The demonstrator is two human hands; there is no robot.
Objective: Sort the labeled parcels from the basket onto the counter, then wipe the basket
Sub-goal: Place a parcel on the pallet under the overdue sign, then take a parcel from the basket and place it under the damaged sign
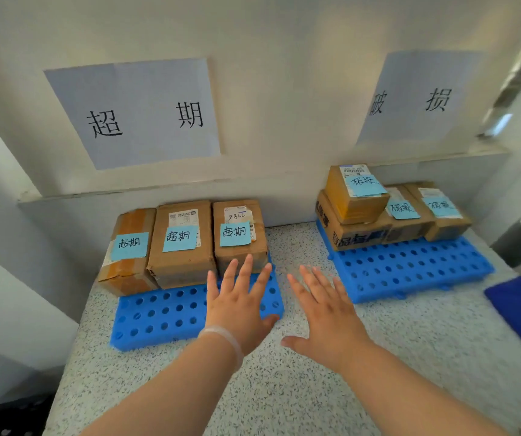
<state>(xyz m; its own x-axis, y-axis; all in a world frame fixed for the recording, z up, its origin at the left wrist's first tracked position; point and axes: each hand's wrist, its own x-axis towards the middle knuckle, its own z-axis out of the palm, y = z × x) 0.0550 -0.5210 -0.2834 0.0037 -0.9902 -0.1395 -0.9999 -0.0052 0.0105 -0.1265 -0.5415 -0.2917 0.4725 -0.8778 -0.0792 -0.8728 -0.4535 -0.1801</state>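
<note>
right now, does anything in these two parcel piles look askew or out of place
Mostly tidy. The leftmost 超期 parcel hangs over the edge of the left blue mat, and one 破损 box is stacked atop the printed carton, unlike the rest.

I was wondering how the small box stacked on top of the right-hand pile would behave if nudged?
The small top box probably slides rather than rolls, being flat-sided cardboard. It sits raised on the larger box, seemingly near the front edge, so a forward push might topple it off. Its blue note could peel.
</note>
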